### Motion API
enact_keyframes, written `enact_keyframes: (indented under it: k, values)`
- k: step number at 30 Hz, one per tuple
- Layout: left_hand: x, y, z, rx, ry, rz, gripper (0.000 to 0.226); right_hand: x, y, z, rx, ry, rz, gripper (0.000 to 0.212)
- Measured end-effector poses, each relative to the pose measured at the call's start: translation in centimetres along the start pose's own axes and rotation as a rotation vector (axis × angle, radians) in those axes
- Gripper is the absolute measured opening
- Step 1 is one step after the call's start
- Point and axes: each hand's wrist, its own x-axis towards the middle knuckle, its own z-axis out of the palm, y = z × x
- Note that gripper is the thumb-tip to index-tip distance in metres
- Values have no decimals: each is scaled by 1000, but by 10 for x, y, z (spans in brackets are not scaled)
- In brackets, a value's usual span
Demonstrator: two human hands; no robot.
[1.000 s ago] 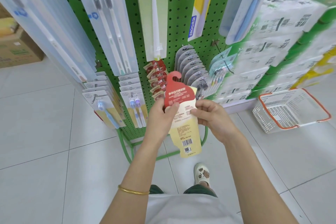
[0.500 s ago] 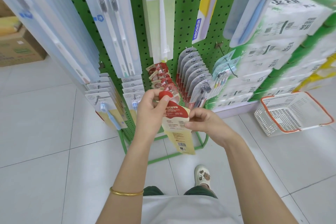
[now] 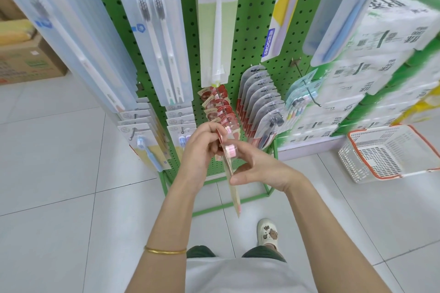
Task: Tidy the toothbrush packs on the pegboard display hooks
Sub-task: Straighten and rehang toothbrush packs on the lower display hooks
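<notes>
Red-topped toothbrush pack (image 3: 234, 194) is held edge-on between both hands, just in front of the row of similar red packs (image 3: 219, 107) that hang on the green pegboard (image 3: 245, 31). Fingers of the left hand (image 3: 202, 150) pinch its top part, and fingers of the right hand (image 3: 262, 171) grip its edge lower down. White plastic basket (image 3: 385, 175) with an orange rim stands on the floor (image 3: 59, 173) at the right.

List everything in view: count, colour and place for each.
pegboard: one, green, centre, upright
held toothbrush pack: one, red and cream, edge-on between both hands
red packs: several, red, hook behind hands
grey packs: several, grey, hook right of red ones
basket: one, white, orange rim, floor right
cardboard box: one, brown, far left
shoe: one, white, floor
left hand: grips pack's top
right hand: pinches pack lower down
</notes>
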Motion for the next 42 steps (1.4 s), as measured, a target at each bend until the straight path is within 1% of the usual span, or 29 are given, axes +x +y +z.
enact_keyframes:
  k: [4,6,7,9,11,14,17,21,25,31,35,37,40,42]
  values:
    - [3,-3,0,-43,-10,-30,19,2,-7,3,-227,67,39,94]
    - [4,-4,1,-52,-1,-53,21,4,-9,6,-298,119,25,96]
    - [5,-4,2,-44,21,-62,23,5,-9,7,-316,155,8,94]
    - [8,-4,2,-33,94,-67,27,8,-5,8,-325,279,-12,81]
    - [10,-4,0,-51,181,-60,30,12,-1,7,-365,447,21,70]
    - [10,-3,-2,-40,256,-48,27,21,9,6,-488,625,88,71]
    - [11,-5,-3,-6,277,-59,24,33,17,9,-556,717,156,76]
    - [12,-5,-5,39,282,-70,24,43,21,14,-641,774,209,82]
    - [12,-4,-6,48,283,-85,25,52,22,19,-644,836,187,80]
    - [15,-6,-4,111,256,-90,23,60,24,29,-670,853,218,89]
    - [17,-7,0,163,238,-78,26,68,16,35,-628,915,220,95]
    - [19,-8,3,193,227,-74,29,70,15,34,-625,904,231,90]
    - [22,-10,8,233,215,-88,33,71,14,32,-619,822,265,67]
    - [24,-13,11,252,212,-99,35,71,13,29,-611,811,259,66]
